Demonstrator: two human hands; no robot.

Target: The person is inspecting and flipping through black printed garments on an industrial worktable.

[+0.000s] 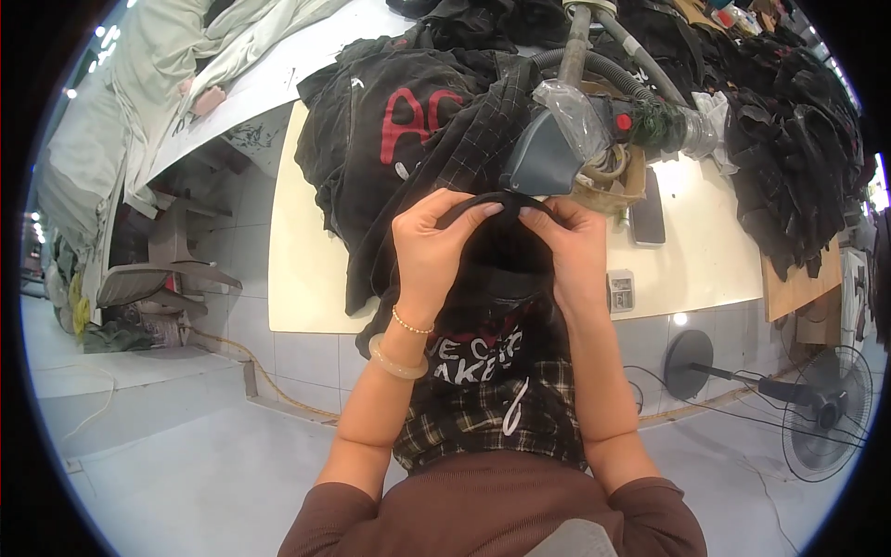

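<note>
In the head view, the left hand (429,232) and right hand (577,239) pinched the edge of a black garment (497,290) — at the dial's center, near a grey machine head (543,153) at one o'clock. Dark clothing (348,139) lay heaped at eleven.

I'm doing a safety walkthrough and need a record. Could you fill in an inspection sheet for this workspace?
Surface: cream table, largely covered by fabric.
Job's things: black garment, its edge held up just in front of a blue-grey machine part.
Clutter: dark garment pile at left, another dark heap at right; phone and small grey tray on the table.
Hands: left hand and right hand both pinch the black garment's edge.
Cables: yellowish cord along the floor at left.
Surroundings: grey chair and pale fabric at left; fan at right.
</note>
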